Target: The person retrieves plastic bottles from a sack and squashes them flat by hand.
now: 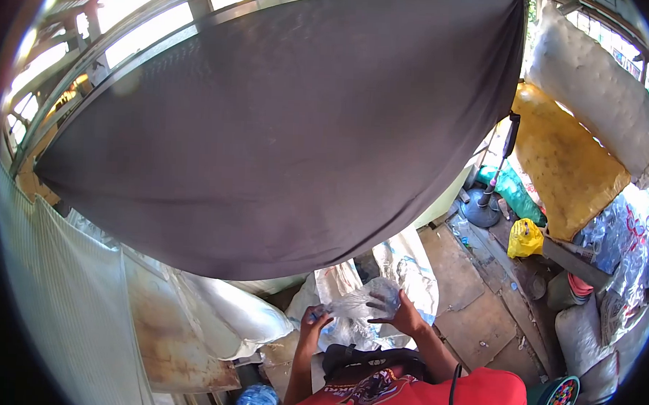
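Cloth (291, 129): dark, hung ahead. Sacks (414, 271): white, below the hands. Plastic (355, 304): clear, thin, between both hands. Right hand (405, 317): fingers spread against it, firmness unclear. Left hand (315, 319): fingers closed on its end. Risk: slipping from the looser right; tearing, if overstretched.

A: Ahead?
B: Dark cloth (284, 135) hangs across; sacks (417, 268) show below its hem.
A: Right of the right hand (408, 317)?
B: Passage over floorboards (455, 273); yellow bag (526, 239) and bucket (539, 404) flank it.
A: Left?
B: Pale curtain (60, 285) in the way.
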The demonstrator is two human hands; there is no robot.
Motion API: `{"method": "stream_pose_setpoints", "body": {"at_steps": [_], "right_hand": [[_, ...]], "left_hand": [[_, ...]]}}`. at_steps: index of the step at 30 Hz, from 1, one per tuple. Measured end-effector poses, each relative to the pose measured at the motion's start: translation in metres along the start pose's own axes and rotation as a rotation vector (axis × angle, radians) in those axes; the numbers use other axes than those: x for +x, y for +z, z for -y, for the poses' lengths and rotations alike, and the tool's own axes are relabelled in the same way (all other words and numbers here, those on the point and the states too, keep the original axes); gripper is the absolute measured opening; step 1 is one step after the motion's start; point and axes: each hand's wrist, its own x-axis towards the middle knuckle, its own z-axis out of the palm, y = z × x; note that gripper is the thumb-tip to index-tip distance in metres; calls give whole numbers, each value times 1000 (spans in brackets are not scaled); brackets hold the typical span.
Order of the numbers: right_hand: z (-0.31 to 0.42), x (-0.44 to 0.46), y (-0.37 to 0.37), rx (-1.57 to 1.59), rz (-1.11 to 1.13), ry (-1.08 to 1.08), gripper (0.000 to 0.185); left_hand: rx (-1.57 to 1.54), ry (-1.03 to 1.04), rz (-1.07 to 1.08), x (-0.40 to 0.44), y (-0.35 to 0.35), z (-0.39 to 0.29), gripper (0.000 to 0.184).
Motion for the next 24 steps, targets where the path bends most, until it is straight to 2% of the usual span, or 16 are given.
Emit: {"method": "stream_pose_setpoints", "body": {"at_steps": [2,4,5,7,8,11,12,13,15,16,18,20,21,22,24], "right_hand": [[4,-4,-2,-73,-7,-55,85],[11,-3,-1,-210,-127,-62,72],[11,-2,-2,-274,-205,-59,67],[3,3,-13,-419,-196,-54,65],[0,3,-16,-494,-190,-51,64],[-12,14,-3,-1041,-83,-175,70],[-15,16,5,-1101,-33,-181,66],[-29,19,-2,-960,54,-241,61],[-34,19,11,-906,27,-108,61],[-33,19,15,-901,16,-75,61],[-29,20,20,-889,-11,-14,62],[-29,18,28,-835,-24,-159,58],[-28,17,35,-807,-28,-232,57],[-22,13,41,-968,-41,-286,54],[-20,10,48,-1024,-22,-372,48]], "left_hand": [[273,-96,114,5,-7,-1,32],[539,-194,217,6,-14,2,44],[691,-170,226,4,-13,2,51],[990,-118,247,-1,-3,8,65],[1006,-3,229,-4,6,8,68],[1047,348,160,-8,40,-2,76],[998,400,164,-8,48,-1,69],[914,413,152,-8,54,-2,63],[748,436,127,-11,68,-13,52],[695,373,76,-9,65,-10,35],[691,332,-20,-10,59,-9,33],[618,285,-144,-15,62,-9,31],[644,252,-126,-16,61,-8,29],[670,221,-108,-16,58,-9,27],[717,201,-76,-18,59,-17,27]]}}
